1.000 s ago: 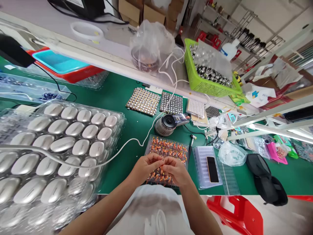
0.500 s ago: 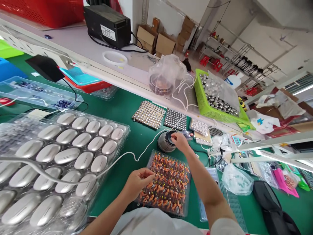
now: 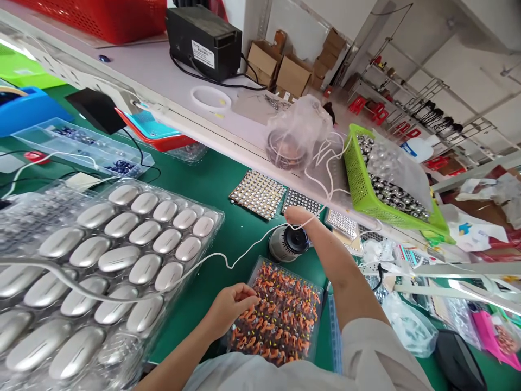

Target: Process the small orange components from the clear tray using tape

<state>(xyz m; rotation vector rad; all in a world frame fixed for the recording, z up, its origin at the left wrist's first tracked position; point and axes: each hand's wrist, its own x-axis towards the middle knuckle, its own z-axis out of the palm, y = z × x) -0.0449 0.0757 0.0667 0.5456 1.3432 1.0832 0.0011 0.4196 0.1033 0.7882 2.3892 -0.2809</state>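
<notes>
My left hand rests at the left edge of a clear tray of small orange parts with yellow bits. Its thumb and fingertips are pinched together; anything between them is too small to make out. My right hand reaches over a grey cylindrical device with a black round top. It lies at the near edge of a dark panel set with rows of small silvery pieces. The fingers of this hand are mostly hidden, so their grip does not show. A white cable passes close by.
A large clear tray of silver oval cases fills the left. Beyond the device lies a panel of pale pieces. A raised shelf crosses the back, carrying a green basket and a black box.
My right hand has left the black top of the cylindrical device and moved farther out, to the dark panel. The left hand stays pinched by the orange parts. The view has shifted slightly.
</notes>
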